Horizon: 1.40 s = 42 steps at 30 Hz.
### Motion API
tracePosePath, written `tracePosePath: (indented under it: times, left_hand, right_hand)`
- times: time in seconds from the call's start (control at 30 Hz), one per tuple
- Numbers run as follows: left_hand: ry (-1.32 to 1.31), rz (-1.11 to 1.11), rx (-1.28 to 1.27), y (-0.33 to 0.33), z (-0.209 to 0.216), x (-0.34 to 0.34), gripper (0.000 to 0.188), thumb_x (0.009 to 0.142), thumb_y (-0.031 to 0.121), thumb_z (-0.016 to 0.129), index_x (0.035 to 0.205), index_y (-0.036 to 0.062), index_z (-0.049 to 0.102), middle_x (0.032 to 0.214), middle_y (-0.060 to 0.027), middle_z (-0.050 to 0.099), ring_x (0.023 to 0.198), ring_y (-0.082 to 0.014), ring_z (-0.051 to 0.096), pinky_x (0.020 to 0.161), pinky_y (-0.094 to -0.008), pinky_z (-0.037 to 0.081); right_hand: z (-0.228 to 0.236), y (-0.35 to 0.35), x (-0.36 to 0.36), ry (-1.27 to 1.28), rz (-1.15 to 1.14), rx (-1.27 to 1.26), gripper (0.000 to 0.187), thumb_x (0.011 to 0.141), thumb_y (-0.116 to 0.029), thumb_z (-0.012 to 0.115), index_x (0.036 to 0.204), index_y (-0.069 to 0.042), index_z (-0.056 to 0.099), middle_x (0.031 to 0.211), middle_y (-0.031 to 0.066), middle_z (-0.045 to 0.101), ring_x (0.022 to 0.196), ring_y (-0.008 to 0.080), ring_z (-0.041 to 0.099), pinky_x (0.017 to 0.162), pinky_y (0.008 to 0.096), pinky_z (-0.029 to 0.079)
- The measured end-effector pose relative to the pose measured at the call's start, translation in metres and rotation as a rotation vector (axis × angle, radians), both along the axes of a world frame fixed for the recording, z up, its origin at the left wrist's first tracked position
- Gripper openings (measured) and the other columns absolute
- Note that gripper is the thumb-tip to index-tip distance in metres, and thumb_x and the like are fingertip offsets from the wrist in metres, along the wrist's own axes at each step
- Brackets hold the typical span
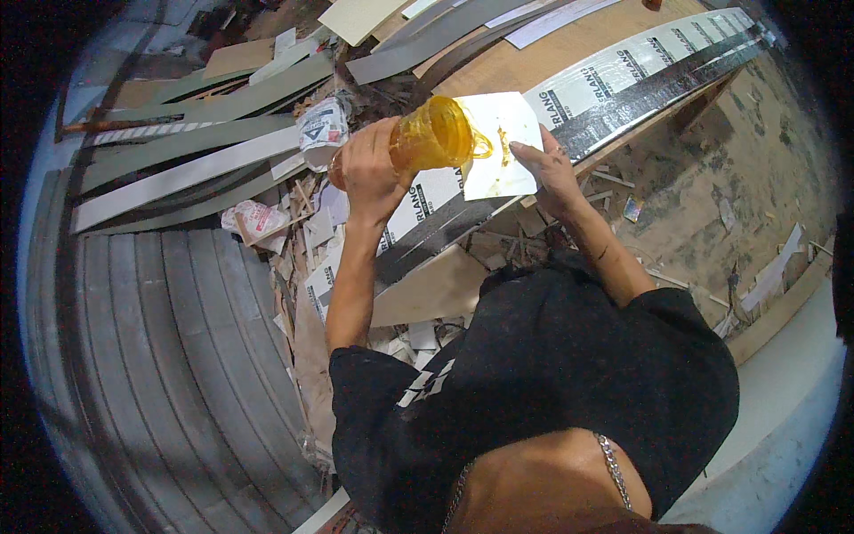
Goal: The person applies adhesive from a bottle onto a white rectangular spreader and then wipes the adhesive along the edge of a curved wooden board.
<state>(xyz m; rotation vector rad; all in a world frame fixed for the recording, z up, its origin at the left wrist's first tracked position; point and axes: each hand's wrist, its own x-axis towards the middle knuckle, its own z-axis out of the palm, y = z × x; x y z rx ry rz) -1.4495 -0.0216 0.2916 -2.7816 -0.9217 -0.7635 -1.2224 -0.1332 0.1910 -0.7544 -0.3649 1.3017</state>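
Observation:
My left hand (369,165) is wrapped around an open, see-through container (431,133) coated with amber-yellow glue-like liquid. It lies tilted on its side, mouth toward the right. Loops of the yellow liquid hang at its rim, beside a white square sheet (516,116). My right hand (551,173) grips that sheet by its right edge, thumb on top and the other fingers mostly hidden. A streak of yellow liquid (503,147) marks the sheet's face. Both things are held above a long strip with printed film.
The long film-covered strip (614,80) rests along a wooden bench (485,67). Long grey and white boards (191,173) are piled at the far left, with ribbed grey panels (178,338) nearer. A white plastic bag (322,132) and offcuts lie between. Scraps litter the floor (676,200) at right.

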Motion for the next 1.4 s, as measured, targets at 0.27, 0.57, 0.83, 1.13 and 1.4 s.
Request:
tracePosePath:
  times: [0.27, 0.57, 0.83, 1.13, 1.4]
  left_hand:
    - [0.160, -0.010, 0.079, 0.006, -0.011, 0.022, 0.063, 0.065, 0.017, 0.081, 0.124, 0.0069, 0.059, 0.117, -0.0097, 0.064, 0.111, -0.0293, 0.060, 0.098, -0.0445, 0.041]
    - [0.212, 0.005, 0.151, 0.022, -0.016, 0.023, 0.059, 0.068, 0.020, 0.081, 0.122, 0.0073, 0.060, 0.115, -0.0089, 0.065, 0.109, -0.0275, 0.060, 0.096, -0.0439, 0.042]
    - [0.202, 0.026, 0.085, 0.030, -0.013, 0.025, 0.064, 0.066, 0.028, 0.083, 0.122, 0.0069, 0.059, 0.117, -0.0097, 0.063, 0.109, -0.0287, 0.060, 0.095, -0.0435, 0.041]
    - [-0.141, 0.060, -0.339, 0.019, -0.064, 0.017, 0.057, 0.064, 0.022, 0.083, 0.115, 0.0057, 0.062, 0.107, -0.0158, 0.067, 0.099, -0.0359, 0.064, 0.088, -0.0444, 0.050]
    - [-0.453, 0.047, -0.775, -0.011, -0.059, 0.027, 0.062, 0.063, 0.024, 0.090, 0.114, 0.0034, 0.063, 0.105, -0.0133, 0.069, 0.098, -0.0305, 0.068, 0.088, -0.0376, 0.052]
  right_hand:
    - [-0.028, 0.006, 0.017, -0.028, 0.012, -0.021, 0.044, 0.091, 0.000, 0.064, 0.132, -0.001, 0.050, 0.119, 0.0116, 0.065, 0.105, 0.0180, 0.065, 0.090, 0.0318, 0.056]
    - [-0.027, 0.013, 0.020, -0.037, 0.016, -0.027, 0.045, 0.091, 0.003, 0.062, 0.134, 0.000, 0.049, 0.122, 0.0128, 0.065, 0.106, 0.0185, 0.065, 0.092, 0.0324, 0.055]
    - [-0.033, 0.026, 0.020, -0.066, -0.002, 0.011, 0.041, 0.091, 0.003, 0.062, 0.131, 0.000, 0.050, 0.117, 0.0119, 0.066, 0.100, 0.0171, 0.067, 0.086, 0.0302, 0.057]
    - [-0.026, 0.058, 0.046, -0.111, -0.145, 0.011, 0.034, 0.091, -0.002, 0.065, 0.123, -0.001, 0.055, 0.109, 0.0113, 0.068, 0.093, 0.0173, 0.068, 0.081, 0.0319, 0.057]
    - [-0.024, 0.073, 0.069, -0.027, -0.083, -0.038, 0.040, 0.090, -0.001, 0.064, 0.128, 0.000, 0.050, 0.111, 0.0133, 0.067, 0.096, 0.0200, 0.068, 0.083, 0.0334, 0.059]
